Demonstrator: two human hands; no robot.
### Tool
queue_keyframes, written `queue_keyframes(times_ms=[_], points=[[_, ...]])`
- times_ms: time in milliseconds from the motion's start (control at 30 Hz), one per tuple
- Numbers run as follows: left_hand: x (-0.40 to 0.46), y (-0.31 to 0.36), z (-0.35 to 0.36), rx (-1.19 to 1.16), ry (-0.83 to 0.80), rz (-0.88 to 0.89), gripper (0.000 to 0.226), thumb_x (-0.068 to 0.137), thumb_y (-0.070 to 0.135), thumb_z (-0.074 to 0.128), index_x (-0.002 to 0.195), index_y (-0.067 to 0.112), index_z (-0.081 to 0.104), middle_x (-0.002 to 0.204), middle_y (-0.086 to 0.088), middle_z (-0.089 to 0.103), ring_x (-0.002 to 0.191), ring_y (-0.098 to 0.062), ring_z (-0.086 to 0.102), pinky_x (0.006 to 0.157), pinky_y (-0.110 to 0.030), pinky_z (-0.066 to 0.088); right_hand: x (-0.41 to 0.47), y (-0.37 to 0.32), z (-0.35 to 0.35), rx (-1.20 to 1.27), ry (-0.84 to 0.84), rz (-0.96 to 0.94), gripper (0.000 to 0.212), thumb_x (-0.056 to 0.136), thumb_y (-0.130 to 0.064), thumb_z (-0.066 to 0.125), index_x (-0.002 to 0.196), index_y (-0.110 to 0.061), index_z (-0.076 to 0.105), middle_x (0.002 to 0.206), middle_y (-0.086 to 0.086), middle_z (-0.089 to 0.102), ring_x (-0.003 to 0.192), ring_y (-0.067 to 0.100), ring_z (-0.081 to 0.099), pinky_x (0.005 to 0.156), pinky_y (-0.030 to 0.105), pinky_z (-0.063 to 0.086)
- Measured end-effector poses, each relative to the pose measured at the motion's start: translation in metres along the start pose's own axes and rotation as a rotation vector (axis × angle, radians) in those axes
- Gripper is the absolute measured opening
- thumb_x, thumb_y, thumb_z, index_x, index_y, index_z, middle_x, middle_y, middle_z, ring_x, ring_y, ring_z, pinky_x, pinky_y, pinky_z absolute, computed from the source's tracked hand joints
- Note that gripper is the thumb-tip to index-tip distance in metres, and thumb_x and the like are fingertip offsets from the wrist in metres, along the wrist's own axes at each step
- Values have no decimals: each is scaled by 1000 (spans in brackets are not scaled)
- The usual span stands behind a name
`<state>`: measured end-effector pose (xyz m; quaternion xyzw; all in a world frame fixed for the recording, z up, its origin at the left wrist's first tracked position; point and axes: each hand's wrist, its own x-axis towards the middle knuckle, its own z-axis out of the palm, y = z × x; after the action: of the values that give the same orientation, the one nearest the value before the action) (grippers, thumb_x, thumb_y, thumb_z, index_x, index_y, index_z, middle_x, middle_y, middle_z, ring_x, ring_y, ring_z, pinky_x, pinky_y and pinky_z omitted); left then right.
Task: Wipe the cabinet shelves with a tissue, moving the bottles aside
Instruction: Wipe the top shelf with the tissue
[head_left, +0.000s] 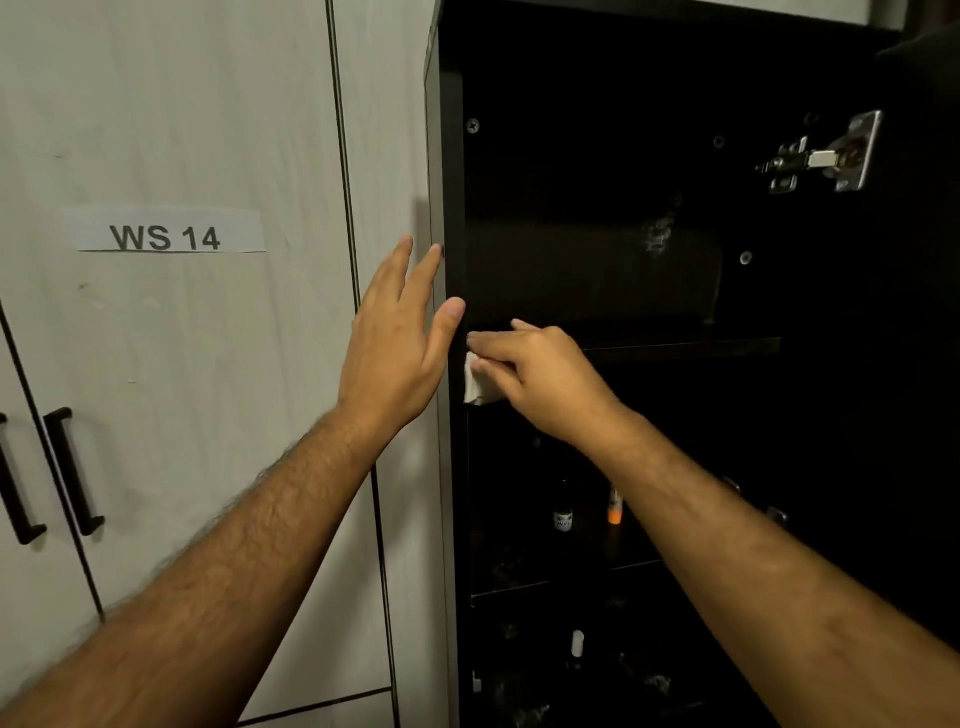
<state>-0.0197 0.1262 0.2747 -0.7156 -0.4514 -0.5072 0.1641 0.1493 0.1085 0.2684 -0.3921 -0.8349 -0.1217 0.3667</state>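
A tall black cabinet stands open with dark shelves inside. My right hand grips a white tissue at the left end of the upper shelf's front edge. My left hand is flat with straight fingers against the cabinet's left side panel, thumb on its front edge. On the middle shelf stand a dark bottle and an orange-tipped bottle. A small white-capped bottle stands on the shelf below.
White wardrobe doors with black handles and a "WS 14" label fill the left. A metal hinge sits at the cabinet's upper right, where the open door stands.
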Motion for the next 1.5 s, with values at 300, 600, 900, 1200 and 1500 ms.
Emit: queue_keyframes(times_ms=[300, 600, 900, 1200, 1500], points=[[-6, 13, 1, -27, 133, 72, 57, 100, 45, 36, 152, 22, 26, 161, -4, 18, 149, -19, 11, 118, -34, 13, -10, 33, -8, 2, 75, -90, 28, 92, -17, 65, 121, -16, 68, 123, -2, 68, 119, 4, 59, 118, 29, 22], [0, 51, 21, -14, 199, 237, 50, 99, 35, 44, 145, 14, 40, 158, -12, 26, 149, -27, 14, 119, -50, 18, -35, 101, -57, 49, -30, 54, 31, 90, -20, 67, 121, -19, 68, 123, -8, 67, 117, -8, 54, 123, 31, 13], [10, 84, 43, 55, 93, 227, 50, 101, 40, 39, 146, 18, 41, 159, -8, 25, 150, -22, 10, 121, -38, 4, -45, 136, -87, -7, -152, 134, 34, 92, -14, 63, 125, -22, 63, 127, -12, 64, 114, -15, 46, 115, 18, 10], [22, 102, 70, 72, -36, 162, 51, 101, 42, 39, 147, 21, 37, 159, -7, 25, 150, -19, 8, 119, -34, 0, -53, 160, -125, -43, -307, 350, 36, 97, -14, 57, 127, -35, 63, 134, -12, 59, 123, 7, 54, 103, 21, 33], [30, 111, 79, 60, -51, 169, 48, 101, 42, 39, 144, 20, 42, 155, -6, 33, 149, -19, 12, 118, -34, 0, -47, 164, -141, -494, -471, 467, 41, 95, -4, 54, 130, -22, 59, 122, 4, 61, 101, 19, 60, 78, 29, 51]])
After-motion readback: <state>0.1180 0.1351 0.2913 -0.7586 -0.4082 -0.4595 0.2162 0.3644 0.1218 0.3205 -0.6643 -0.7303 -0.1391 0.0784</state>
